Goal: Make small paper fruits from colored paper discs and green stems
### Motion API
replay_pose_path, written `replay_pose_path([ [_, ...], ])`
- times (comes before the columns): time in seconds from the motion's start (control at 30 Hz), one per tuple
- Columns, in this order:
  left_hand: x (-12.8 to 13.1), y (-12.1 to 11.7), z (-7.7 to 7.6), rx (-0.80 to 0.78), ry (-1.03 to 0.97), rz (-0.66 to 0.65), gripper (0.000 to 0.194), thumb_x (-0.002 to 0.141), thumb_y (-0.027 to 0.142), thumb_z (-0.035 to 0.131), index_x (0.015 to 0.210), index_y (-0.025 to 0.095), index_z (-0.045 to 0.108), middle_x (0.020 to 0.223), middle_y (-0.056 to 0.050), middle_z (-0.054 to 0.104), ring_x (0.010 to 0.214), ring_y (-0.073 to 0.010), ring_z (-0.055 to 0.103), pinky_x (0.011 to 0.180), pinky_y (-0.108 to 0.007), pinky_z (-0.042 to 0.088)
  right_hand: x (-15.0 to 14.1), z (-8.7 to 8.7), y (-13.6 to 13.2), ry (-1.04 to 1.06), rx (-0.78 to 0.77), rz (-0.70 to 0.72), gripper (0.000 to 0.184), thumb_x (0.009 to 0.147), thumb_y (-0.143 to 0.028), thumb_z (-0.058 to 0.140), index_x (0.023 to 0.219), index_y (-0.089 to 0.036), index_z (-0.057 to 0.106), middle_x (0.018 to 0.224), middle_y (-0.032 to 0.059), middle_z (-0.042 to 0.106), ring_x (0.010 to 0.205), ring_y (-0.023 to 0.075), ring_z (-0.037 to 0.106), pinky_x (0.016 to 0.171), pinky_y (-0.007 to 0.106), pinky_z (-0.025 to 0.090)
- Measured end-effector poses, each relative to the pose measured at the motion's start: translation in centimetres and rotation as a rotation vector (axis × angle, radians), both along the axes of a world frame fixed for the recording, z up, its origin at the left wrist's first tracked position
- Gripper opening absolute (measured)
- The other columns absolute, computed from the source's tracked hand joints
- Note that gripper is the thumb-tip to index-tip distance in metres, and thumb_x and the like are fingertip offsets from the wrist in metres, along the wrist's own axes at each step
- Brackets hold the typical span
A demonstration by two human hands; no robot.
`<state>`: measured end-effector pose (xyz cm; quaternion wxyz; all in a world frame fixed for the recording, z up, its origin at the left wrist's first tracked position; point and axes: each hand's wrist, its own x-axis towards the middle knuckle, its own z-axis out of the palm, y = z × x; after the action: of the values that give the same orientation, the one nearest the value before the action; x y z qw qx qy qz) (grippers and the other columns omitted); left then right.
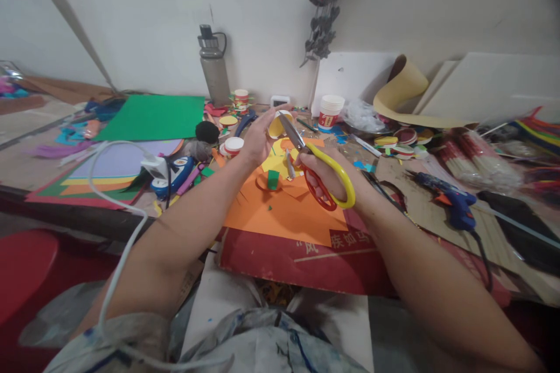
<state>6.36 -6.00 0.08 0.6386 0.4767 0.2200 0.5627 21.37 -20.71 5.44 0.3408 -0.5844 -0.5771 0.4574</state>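
My left hand (259,139) is closed on a small paper cup piece with a yellow face (277,127), held up over the middle of the table. In my right hand (322,173) are scissors (343,182) with one yellow and one red handle loop. Their metal blades point up and left, and the tips reach the cup piece's rim. I cannot tell whether the blades touch it. Below both hands lie orange paper (280,215), yellow paper scraps and a small green piece of paper (273,179).
A blue glue gun (459,210) lies at the right on cardboard. Stacked paper cups (331,112) and a grey bottle (214,70) stand at the back. Green sheet (153,118) and coloured papers lie left. A white cable (142,218) crosses my left arm. A red board (301,268) edges the front.
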Motion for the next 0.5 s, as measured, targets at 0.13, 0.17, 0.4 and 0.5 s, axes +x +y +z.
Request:
replay_pose_path([
  [0.13,-0.06,0.03,-0.07,0.019,0.036,0.02,0.038,0.102,0.052,0.067,0.117,0.02,0.081,0.132,-0.015,0.083,0.147,-0.0347,0.066,0.12,-0.049,0.054,0.06,-0.13,0.06,0.009,-0.006,-0.002,0.014,0.105,-0.033,0.052,0.095,-0.024,0.056,0.046,-0.0091,0.047,0.031,0.0125,0.042,0.029,0.022,0.033],
  [0.17,-0.09,0.04,-0.1,0.031,0.044,0.024,0.038,0.102,0.052,0.067,0.118,0.02,0.08,0.132,-0.015,0.083,0.147,-0.0347,0.066,0.12,-0.049,0.054,0.09,-0.17,0.08,0.009,-0.002,0.001,0.014,0.105,-0.033,0.053,0.095,-0.024,0.056,0.046,-0.0091,0.047,0.031,0.0124,0.042,0.029,0.022,0.033],
  [0.4,-0.28,0.33,-0.46,0.1,0.074,0.019,0.037,0.102,0.049,0.065,0.12,0.021,0.081,0.133,-0.013,0.083,0.145,-0.0328,0.068,0.118,-0.047,0.055,0.42,-0.36,0.22,-0.011,0.049,0.034,0.015,0.105,-0.028,0.054,0.091,-0.022,0.056,0.051,-0.008,0.049,0.035,0.0104,0.046,0.036,0.022,0.037],
  [0.5,-0.21,0.3,-0.4,0.056,0.048,0.026,0.036,0.101,0.051,0.068,0.12,0.023,0.081,0.131,-0.012,0.083,0.145,-0.0331,0.068,0.118,-0.048,0.055,0.55,-0.61,0.23,-0.014,0.073,0.041,0.016,0.104,-0.023,0.052,0.088,-0.023,0.055,0.053,-0.0078,0.05,0.036,0.0101,0.046,0.036,0.022,0.038],
])
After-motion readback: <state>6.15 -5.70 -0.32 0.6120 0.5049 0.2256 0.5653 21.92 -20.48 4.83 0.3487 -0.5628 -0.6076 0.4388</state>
